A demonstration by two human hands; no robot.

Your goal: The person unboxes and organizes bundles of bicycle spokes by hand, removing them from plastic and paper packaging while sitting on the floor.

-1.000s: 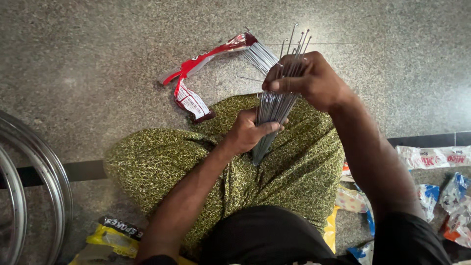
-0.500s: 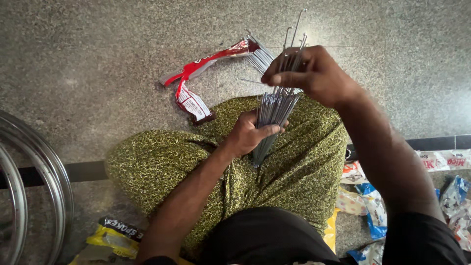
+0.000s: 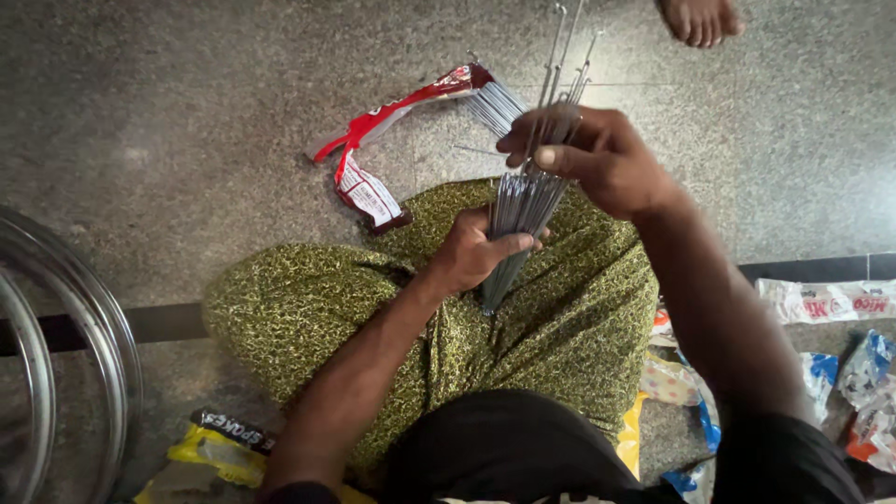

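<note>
Left hand (image 3: 471, 250) fingers wrap tight around the lower end of a bundle of spokes (image 3: 521, 203) over the lap; right hand (image 3: 597, 159) fingers pinch the upper part. Loose grip could spill spokes onto the floor (image 3: 187, 112) near the red wrapper (image 3: 373, 187).

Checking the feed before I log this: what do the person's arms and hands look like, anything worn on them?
Both arms are bare from the upper arm down. The left hand and right hand wear no gloves, rings, watch or bands that show. Short black sleeves cover the upper arms at the bottom edge.
</note>
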